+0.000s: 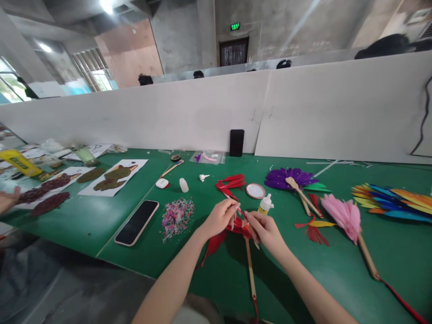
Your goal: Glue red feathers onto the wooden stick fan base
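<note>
My left hand and my right hand meet over the table, fingertips pinched on a slim red feather between them. Right under them lies a red feather fan, partly covered by my hands, its wooden handle pointing toward me with a red cord at the end. Just behind my right hand stands a small glue bottle with a white nozzle. Several loose red feathers lie beyond my left hand, beside a round white lid.
To the left are a heap of colourful sequins, a phone and a small white bottle. On the right lie a purple feather fan, a pink feather fan and multicoloured feathers. Another person's hand shows at far left.
</note>
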{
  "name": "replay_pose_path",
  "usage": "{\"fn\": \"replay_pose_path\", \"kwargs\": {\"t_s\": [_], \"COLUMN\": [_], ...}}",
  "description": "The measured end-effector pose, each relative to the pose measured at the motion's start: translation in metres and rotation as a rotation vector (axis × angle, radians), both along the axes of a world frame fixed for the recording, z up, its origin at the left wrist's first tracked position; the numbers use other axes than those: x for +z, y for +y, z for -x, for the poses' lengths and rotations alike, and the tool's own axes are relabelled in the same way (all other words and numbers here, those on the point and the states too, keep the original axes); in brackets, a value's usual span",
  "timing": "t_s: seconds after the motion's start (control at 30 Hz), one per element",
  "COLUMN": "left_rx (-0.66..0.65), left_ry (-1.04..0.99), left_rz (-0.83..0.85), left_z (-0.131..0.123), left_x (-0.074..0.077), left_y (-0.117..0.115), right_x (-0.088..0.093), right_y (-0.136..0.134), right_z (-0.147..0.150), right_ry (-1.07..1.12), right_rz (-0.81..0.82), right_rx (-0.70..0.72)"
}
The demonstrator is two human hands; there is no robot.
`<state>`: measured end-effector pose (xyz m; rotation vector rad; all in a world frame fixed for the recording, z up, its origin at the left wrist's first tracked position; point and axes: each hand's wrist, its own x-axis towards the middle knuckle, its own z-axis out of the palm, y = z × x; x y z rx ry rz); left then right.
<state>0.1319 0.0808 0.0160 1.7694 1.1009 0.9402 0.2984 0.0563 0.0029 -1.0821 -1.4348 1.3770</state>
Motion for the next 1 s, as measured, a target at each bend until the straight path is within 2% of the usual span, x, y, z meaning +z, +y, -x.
{"fn": "replay_pose_path", "kwargs": {"t_s": [0.23,0.67,1.0], "left_rx": [-0.010,0.052,0.007], "left_ry": [-0.070,0.004,0.107], "left_rz": [0.005,-0.084,-0.080], "left_z": [0.0005,-0.0002,0.0009], "left_x": [0.0022,0.0038,0.0040], "left_y": [-0.0013,-0.0019,-0.0012], "right_x": [0.0010,0.0001,0.0011], "right_y": [-0.0022,-0.0026,-0.0038], "right_z": [0.0024,0.0013,0.0026], "right_ry": [-0.005,-0.027,-0.023], "right_rz": [-0.024,-0.072,-0.075], "right_rx": [-0.086,-0.097,-0.119]}}
